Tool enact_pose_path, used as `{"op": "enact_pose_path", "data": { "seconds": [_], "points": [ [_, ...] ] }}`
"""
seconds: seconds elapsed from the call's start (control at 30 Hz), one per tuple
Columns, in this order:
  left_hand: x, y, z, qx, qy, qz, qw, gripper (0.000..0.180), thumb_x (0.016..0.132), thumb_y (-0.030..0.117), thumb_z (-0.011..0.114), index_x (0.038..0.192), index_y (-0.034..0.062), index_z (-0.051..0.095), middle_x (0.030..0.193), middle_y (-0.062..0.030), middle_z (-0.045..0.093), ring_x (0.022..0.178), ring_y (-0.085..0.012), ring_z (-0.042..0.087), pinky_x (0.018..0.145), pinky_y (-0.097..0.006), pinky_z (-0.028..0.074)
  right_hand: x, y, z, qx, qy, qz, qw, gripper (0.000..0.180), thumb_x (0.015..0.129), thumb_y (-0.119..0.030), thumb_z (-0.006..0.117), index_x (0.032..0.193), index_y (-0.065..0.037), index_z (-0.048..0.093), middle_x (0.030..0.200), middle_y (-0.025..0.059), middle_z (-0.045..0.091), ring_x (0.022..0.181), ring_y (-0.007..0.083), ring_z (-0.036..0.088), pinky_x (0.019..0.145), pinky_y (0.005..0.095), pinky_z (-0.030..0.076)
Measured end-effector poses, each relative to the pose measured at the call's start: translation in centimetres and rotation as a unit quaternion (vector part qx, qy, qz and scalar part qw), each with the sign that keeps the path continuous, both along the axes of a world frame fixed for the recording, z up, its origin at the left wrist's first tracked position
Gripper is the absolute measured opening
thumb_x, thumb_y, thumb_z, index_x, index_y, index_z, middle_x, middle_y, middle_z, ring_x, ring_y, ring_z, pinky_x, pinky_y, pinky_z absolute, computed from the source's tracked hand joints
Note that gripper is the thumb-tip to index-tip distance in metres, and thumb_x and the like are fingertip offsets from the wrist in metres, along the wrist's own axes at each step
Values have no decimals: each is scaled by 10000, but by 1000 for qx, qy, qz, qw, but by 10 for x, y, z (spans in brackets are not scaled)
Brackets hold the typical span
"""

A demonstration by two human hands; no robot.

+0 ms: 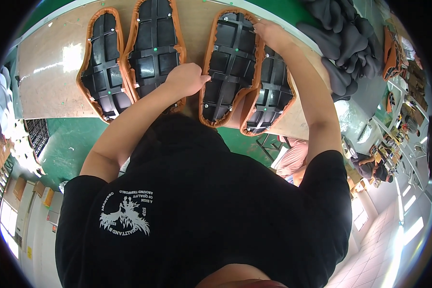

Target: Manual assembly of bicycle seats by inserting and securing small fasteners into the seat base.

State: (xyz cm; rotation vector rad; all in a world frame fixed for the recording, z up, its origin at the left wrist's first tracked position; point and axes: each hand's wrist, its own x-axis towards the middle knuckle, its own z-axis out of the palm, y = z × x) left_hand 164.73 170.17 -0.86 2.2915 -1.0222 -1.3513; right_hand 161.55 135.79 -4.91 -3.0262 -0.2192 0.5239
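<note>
Several long padded panels lie side by side, their black ribbed plastic backs facing up and tan-brown covers wrapped round their rims. My left hand [187, 78] is closed, with its thumb and fingers at the left edge of the third panel from the left [231, 53]. At that same panel's far right edge, my right hand [270, 34] pinches the brown rim. The fourth panel [269, 103] sits partly beneath my right forearm, against the third one. To the left, the first panel [103, 60] and the second panel [151, 38] touch along their edges, the second partly hidden by my left arm.
The panels rest on a pale worktable [48, 72] with a curved-looking far edge. A heap of dark grey moulded pieces [343, 41] fills the far right. Past it stand racks and brown parts. Another person's pink clothing [294, 158] shows beyond my right arm.
</note>
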Motion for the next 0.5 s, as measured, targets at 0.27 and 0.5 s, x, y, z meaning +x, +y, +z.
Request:
{"op": "enact_pose_path", "data": {
  "seconds": [0.27,0.5],
  "points": [
    [1,1,2,7,4,5,1000,530,968,434,598,791,-51,718,822,-236,699,859,-420,697,793,-500,545,12,32,19,-95,105,-119,983,418,1071,-380,454,1040,-48,707,1112,179,706,1019,351,692,869,456,569],
    [0,-2,-1,-2,-3,-11,1000,521,971,428,593,818,-52,724,842,-243,702,870,-418,698,798,-498,547,-18,28,11,-27,-112,-134,984,268,920,-213,556,1089,-42,676,1009,192,726,946,392,693,857,472,561]
  ]
}}
